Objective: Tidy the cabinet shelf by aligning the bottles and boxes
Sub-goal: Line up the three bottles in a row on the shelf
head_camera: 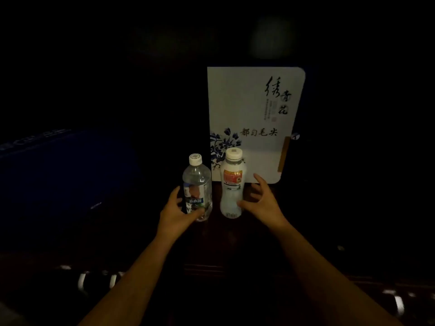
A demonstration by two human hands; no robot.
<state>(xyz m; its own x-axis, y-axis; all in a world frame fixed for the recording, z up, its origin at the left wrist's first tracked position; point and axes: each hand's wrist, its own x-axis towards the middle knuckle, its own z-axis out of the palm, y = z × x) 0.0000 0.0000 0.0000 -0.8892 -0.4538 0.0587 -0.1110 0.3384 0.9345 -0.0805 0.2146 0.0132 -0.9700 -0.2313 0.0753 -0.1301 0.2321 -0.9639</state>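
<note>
Two bottles stand upright side by side on a dark shelf. The clear water bottle [197, 184] with a white cap is on the left, and my left hand [175, 214] wraps around its lower part. The milky white bottle [231, 184] with a red label stands to its right. My right hand [263, 203] is beside it with fingers spread, the thumb touching its lower side. Behind the bottles a white box [254, 109] with blue flowers and black calligraphy stands upright.
The scene is very dark. A dark blue box [58, 175] lies at the left. The shelf's dark wooden front edge [207, 269] runs below the bottles, with carved shiny spots at the lower left and right.
</note>
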